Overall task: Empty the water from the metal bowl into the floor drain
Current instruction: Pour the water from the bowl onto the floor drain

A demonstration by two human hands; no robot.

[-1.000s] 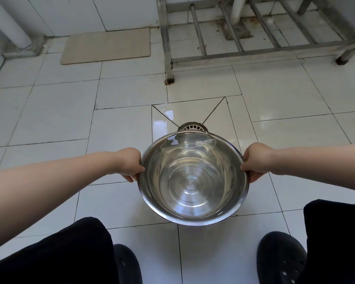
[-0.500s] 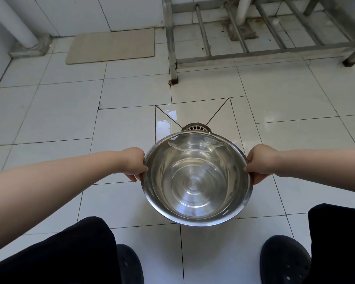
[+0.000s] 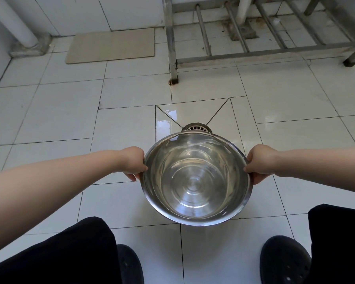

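Your left hand (image 3: 131,162) is closed tight on the left side of the metal bowl's (image 3: 197,181) rim, with your thumb on top of the edge and your fingers curled under it. Your right hand (image 3: 259,162) grips the right side of the rim the same way, thumb on top and fingers tucked below. Both of your arms reach out straight in front of you, bare to the elbow, and your wrists are nearly level with each other. You hold the bowl up off the tiled floor (image 3: 59,111), between your two knees in dark trousers. The bowl tips a little away from you, so its far edge is lower than the near edge. There is clear water in the bowl, and it sits up against the far wall. The round floor drain (image 3: 196,127) lies just past the bowl's far edge, and the bowl hides part of it. The tile to the left of the drain is wet and shiny. Your black shoes (image 3: 283,261) stand on the floor near the bottom edge. A beige mat (image 3: 111,45) lies far off by the wall, next to a metal rack (image 3: 254,37).
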